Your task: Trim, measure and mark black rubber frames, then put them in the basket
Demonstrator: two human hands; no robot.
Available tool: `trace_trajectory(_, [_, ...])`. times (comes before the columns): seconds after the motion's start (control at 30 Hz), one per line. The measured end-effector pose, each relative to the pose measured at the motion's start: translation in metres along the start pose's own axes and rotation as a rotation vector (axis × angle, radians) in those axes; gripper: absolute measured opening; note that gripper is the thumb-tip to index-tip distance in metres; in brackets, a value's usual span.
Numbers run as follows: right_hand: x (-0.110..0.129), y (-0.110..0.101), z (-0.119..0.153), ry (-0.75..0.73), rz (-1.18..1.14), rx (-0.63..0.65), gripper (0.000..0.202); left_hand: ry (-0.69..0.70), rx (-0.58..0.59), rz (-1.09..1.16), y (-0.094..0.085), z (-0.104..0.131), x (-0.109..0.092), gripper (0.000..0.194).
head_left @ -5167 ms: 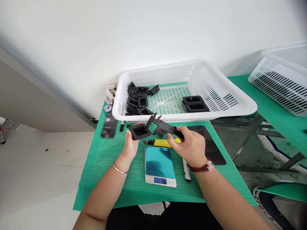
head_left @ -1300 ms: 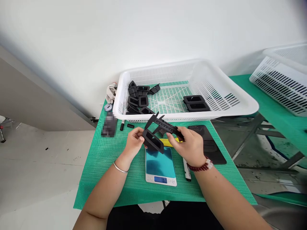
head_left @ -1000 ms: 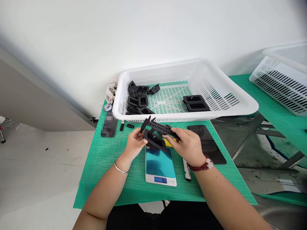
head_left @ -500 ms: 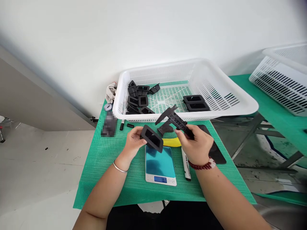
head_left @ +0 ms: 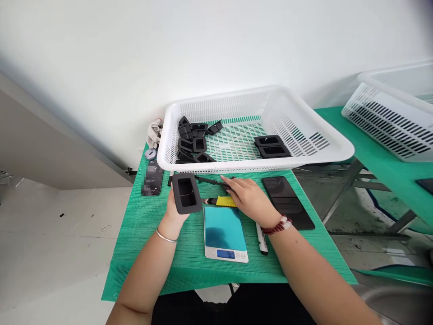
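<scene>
Frame [head_left: 189, 209] is above the table [head_left: 149, 253], toward its left edge, in the left hand [head_left: 175, 211], half closed around it. Probably it is light, stiff, not very fragile; its side walls under the rim should give good hold. Right hand [head_left: 253, 201], fingers nearly straight, touches the caliper [head_left: 211, 181]; whether it grips, I cannot tell.

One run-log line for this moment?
left hand: holding black frame | right hand: at caliper, grip unclear | scale: reads 0.0 | knife: beyond scale | basket: more frames inside
</scene>
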State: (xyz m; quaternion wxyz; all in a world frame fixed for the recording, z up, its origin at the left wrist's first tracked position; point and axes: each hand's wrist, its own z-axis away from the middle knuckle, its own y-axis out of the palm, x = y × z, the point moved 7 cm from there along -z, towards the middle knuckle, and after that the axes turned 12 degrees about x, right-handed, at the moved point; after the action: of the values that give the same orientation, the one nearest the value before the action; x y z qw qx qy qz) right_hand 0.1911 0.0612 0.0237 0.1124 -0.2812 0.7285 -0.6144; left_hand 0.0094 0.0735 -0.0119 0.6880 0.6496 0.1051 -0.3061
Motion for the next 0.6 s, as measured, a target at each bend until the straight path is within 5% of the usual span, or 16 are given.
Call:
trace_trajectory(0.17, [-0.002, -0.007, -0.001, 0.037, 0.057, -0.113, 0.046, -0.025, 0.008, -0.062, 0.007, 0.001, 0.002, 0.036])
trace_trajectory(0.37, [-0.024, -0.021, 0.003, 0.198, 0.015, -0.272, 0.022, 0.082, -0.018, -0.082, 0.002, -0.005, -0.002, 0.029])
trace_trajectory(0.6, [-0.028, -0.001, -0.002, 0.099, -0.142, -0.021, 0.016, 0.099, 0.025, -0.089, 0.000, -0.012, -0.003, 0.034])
